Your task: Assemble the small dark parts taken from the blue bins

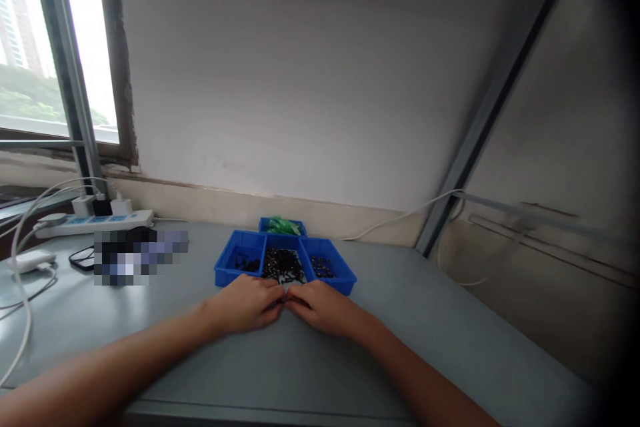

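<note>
Both of my hands rest on the grey table (430, 320), fingertips meeting just in front of the blue trays. My left hand (245, 303) has its fingers curled and pinched toward the right hand. My right hand (320, 307) is likewise pinched, and some tiny thing seems to sit between the fingertips; I cannot make out what. Directly beyond them stand a left blue tray (235, 268) with a few dark parts, a middle blue tray (283, 264) full of small dark parts, a right blue tray (334, 273) with some dark parts, and a rear blue tray (281, 225) with green pieces.
A white power strip (95, 221) with plugs and white cables lies at the back left, next to a white charger (31, 260) and a blurred-out object. A window is at the far left. A grey metal post (480, 120) slants up at the right.
</note>
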A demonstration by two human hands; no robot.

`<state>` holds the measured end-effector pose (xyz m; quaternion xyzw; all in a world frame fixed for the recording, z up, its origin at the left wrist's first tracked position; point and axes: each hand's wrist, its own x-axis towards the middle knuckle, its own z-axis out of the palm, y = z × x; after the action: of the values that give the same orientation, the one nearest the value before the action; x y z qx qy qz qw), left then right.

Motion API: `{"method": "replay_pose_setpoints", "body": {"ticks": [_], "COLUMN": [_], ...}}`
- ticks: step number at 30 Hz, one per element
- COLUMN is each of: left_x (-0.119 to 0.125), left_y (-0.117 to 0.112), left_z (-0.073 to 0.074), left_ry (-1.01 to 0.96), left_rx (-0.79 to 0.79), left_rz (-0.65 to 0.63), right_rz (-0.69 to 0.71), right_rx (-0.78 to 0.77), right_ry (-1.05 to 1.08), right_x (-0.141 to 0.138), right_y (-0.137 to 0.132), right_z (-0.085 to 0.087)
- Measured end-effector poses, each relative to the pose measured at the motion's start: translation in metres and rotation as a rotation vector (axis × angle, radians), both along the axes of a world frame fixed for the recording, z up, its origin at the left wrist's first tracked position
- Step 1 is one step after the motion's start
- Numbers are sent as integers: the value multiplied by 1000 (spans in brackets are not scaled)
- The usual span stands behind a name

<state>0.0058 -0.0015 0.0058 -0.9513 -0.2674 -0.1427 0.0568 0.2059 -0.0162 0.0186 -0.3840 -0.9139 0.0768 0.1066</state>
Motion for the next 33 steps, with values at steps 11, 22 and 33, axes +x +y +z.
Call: {"method": "replay_pose_setpoints", "body": {"ticks": [11, 22, 33], "left_x": [1, 1, 3], "left_y": [-4, -5, -6], "left_z": [3, 5, 6], "left_ry": [28, 34, 50], "left_rx": [-13, -13, -10], "left_rz": [60, 113, 168], "right_rz": [-39, -30, -38], "right_rx": [-23, 2, 11], "right_ry": [-14, -39, -51], "right_x": [0, -1, 0], "right_y": [0, -1, -1], "right_z": [1, 3, 1]}}
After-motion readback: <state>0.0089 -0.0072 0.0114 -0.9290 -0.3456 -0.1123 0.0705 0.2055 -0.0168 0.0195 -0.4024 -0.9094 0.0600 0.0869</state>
